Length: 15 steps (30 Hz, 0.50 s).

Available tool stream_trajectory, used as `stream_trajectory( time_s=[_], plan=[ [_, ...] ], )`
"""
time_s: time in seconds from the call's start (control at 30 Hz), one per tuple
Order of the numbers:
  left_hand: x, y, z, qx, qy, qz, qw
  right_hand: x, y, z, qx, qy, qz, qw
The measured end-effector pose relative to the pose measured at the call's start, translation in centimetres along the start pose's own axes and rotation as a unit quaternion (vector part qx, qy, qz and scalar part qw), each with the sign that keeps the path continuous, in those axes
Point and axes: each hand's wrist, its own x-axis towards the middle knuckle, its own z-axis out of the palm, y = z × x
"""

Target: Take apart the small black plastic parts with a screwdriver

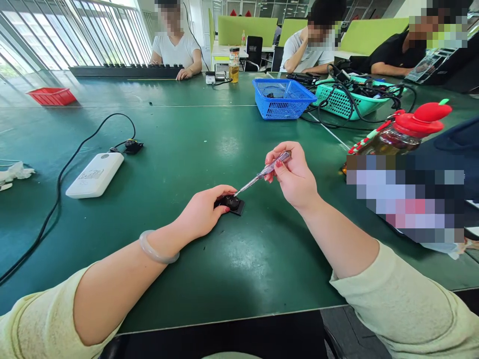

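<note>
My left hand [202, 211] rests on the green table and grips a small black part [232, 202] between thumb and fingers. The part is flat with a rounded, dark raised middle; its left side is hidden under my fingers, and I cannot tell its exact kind. In my right hand [294, 174] is a screwdriver [262, 173] with a clear purplish handle, pinched between thumb and fingers. Its thin metal shaft slants down to the left, and the tip meets the top of the black part or hovers just over it.
A white power bank [95, 174] with a black cable lies left. Farther back are a red tray [52, 96], a blue basket [283, 99] and a green basket [348, 102] of cables. A red-lidded bottle [404, 132] stands right. Several people sit across the table [168, 149].
</note>
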Motion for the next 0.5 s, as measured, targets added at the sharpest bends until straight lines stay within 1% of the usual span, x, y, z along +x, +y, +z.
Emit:
stream_trajectory(
  time_s=[0.13, 0.27, 0.5],
  plan=[
    [0.0, -0.1, 0.0, -0.002, -0.001, -0.008, 1.000, 0.2, 0.0, -0.6, -0.015, -0.004, -0.010, 1.000],
    [0.1, -0.1, 0.0, 0.007, -0.004, -0.005, 1.000, 0.4, 0.2, -0.9, -0.037, -0.022, 0.000, 0.999],
    [0.0, -0.2, 0.0, 0.008, -0.001, -0.002, 1.000, 0.5, 0.7, -1.2, -0.030, -0.029, 0.009, 0.999]
  ],
)
